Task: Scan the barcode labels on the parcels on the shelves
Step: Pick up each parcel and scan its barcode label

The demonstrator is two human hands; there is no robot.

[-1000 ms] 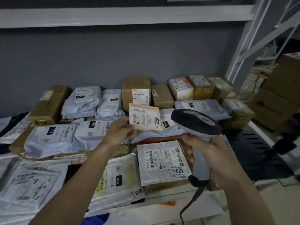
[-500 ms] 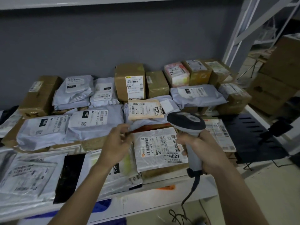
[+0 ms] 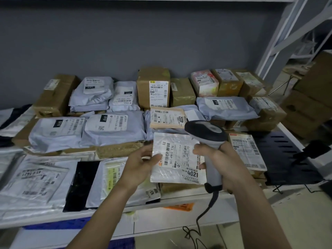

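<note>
left hand (image 3: 142, 164) pinches parcel 4021 (image 3: 179, 159) edge | right hand (image 3: 221, 159) grips scanner (image 3: 206, 133) | risk: glossy wrap, probably glare, misread

White shelf (image 3: 179, 215) against a grey wall, carrying brown boxes (image 3: 153, 87) along the back, grey mailer bags (image 3: 113, 127) lying in the middle row, flat white and black packets (image 3: 34, 178) crowding the front left edge, black perforated panel (image 3: 285, 155) showing at right.
</note>
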